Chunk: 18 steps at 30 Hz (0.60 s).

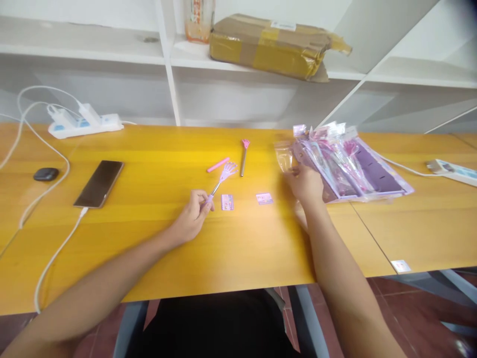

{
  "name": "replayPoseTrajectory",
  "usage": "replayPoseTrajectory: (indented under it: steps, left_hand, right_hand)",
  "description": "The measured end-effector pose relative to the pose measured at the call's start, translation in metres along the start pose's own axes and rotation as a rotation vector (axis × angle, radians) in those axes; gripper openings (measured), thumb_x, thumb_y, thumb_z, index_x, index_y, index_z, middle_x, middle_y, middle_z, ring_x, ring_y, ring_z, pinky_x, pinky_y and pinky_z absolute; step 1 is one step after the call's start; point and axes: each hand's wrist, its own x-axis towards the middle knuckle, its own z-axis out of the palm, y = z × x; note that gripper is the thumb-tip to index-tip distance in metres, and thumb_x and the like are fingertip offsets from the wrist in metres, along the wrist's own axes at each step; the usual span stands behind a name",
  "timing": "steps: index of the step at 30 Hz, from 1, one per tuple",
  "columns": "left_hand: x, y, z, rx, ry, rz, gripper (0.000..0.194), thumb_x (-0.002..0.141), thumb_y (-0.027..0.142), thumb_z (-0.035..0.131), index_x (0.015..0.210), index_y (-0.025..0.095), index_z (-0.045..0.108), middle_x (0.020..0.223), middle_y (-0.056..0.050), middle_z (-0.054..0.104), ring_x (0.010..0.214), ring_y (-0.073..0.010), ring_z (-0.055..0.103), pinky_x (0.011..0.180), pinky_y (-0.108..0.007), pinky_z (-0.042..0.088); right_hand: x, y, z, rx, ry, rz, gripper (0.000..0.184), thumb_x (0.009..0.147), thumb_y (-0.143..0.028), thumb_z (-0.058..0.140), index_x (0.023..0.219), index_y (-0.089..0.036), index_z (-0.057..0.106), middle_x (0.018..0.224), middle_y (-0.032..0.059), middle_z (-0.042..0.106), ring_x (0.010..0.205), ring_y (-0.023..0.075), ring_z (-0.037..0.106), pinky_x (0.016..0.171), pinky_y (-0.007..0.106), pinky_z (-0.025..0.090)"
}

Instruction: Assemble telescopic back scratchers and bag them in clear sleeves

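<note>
My left hand (194, 215) is closed around the handle of a lilac back scratcher (228, 171), its hand-shaped head tilted up and to the right. Just beyond it on the table lie a pink stick (218, 165) and a second back scratcher (244, 157) with a pink head and metal rod. Two small printed cards, a left card (227, 202) and a right card (264, 199), lie flat between my hands. My right hand (306, 185), slightly blurred, pinches a clear plastic bag (284, 155) beside a purple box (380, 171) heaped with bagged pink items (341, 159).
A phone (100, 184) on a white cable, a black earbud case (45, 174) and a power strip (87, 124) occupy the left. Another power strip (456, 171) and a small card (401, 266) are at right. A taped carton (268, 44) rests on the shelf behind.
</note>
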Motion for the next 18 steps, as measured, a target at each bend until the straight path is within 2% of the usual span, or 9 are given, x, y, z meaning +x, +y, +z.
replayPoseTrajectory:
  steps: [2,4,6,8,10,13,15,18]
  left_hand:
    - [0.001,0.001,-0.002,0.006,-0.013,-0.014,0.018,0.113,0.040,0.051,0.120,0.027,0.041,0.105,-0.003,0.068,0.088,-0.0160,0.062,0.085,-0.034,0.051]
    - [0.000,0.006,-0.004,0.045,-0.041,-0.026,0.019,0.113,0.039,0.052,0.123,0.026,0.044,0.110,-0.003,0.066,0.092,-0.0166,0.063,0.088,-0.035,0.050]
    - [0.000,0.014,-0.007,0.074,-0.068,-0.041,0.022,0.110,0.039,0.057,0.123,0.026,0.046,0.111,-0.002,0.065,0.088,-0.0156,0.060,0.086,-0.034,0.048]
    - [-0.001,0.025,-0.008,0.076,-0.110,-0.061,0.025,0.108,0.041,0.062,0.122,0.025,0.051,0.103,0.000,0.061,0.079,-0.0144,0.052,0.079,-0.031,0.045]
    - [-0.003,0.036,-0.008,0.067,-0.151,-0.074,0.027,0.106,0.046,0.066,0.118,0.023,0.057,0.095,0.001,0.057,0.074,-0.0147,0.047,0.073,-0.030,0.042]
    - [-0.007,0.047,-0.002,0.085,-0.195,-0.080,0.036,0.099,0.054,0.075,0.114,0.022,0.067,0.098,-0.001,0.057,0.079,-0.0163,0.050,0.073,-0.031,0.045]
    - [-0.010,0.048,0.004,0.114,-0.201,-0.087,0.042,0.093,0.058,0.082,0.111,0.023,0.071,0.103,-0.002,0.057,0.082,-0.0171,0.054,0.074,-0.031,0.048]
    - [-0.013,0.044,0.012,0.179,-0.181,-0.076,0.037,0.091,0.055,0.085,0.107,0.023,0.075,0.107,-0.004,0.061,0.091,-0.0204,0.061,0.082,-0.034,0.053]
  right_hand:
    - [-0.003,-0.010,-0.001,0.189,0.063,-0.066,0.030,0.094,-0.043,0.073,0.109,-0.017,0.079,0.108,0.0152,0.082,0.095,0.0291,0.075,0.092,0.043,0.059]
    - [-0.014,-0.027,-0.002,0.460,0.108,-0.142,0.035,0.093,-0.051,0.074,0.104,-0.018,0.076,0.101,0.0118,0.080,0.084,0.0235,0.071,0.082,0.038,0.059]
    - [-0.033,-0.049,-0.003,0.753,0.086,-0.196,0.039,0.091,-0.058,0.076,0.101,-0.020,0.073,0.092,0.0065,0.076,0.072,0.0177,0.063,0.068,0.031,0.055]
    - [-0.059,-0.072,-0.003,0.983,-0.024,-0.224,0.042,0.089,-0.062,0.081,0.098,-0.022,0.070,0.082,0.0013,0.069,0.061,0.0132,0.054,0.056,0.026,0.046]
    - [-0.087,-0.092,-0.003,1.120,-0.210,-0.237,0.044,0.086,-0.061,0.087,0.098,-0.024,0.069,0.076,-0.0024,0.064,0.054,0.0104,0.046,0.047,0.025,0.038]
    - [-0.123,-0.114,-0.002,1.233,-0.497,-0.243,0.045,0.084,-0.058,0.093,0.100,-0.025,0.067,0.071,-0.0054,0.060,0.045,0.0083,0.043,0.040,0.024,0.033]
    - [-0.138,-0.123,-0.002,1.302,-0.632,-0.240,0.046,0.083,-0.054,0.095,0.100,-0.025,0.064,0.071,-0.0067,0.060,0.042,0.0084,0.047,0.038,0.023,0.036]
    - [-0.147,-0.128,-0.002,1.405,-0.772,-0.256,0.051,0.082,-0.055,0.098,0.105,-0.025,0.064,0.078,-0.0044,0.067,0.052,0.0134,0.066,0.044,0.025,0.051]
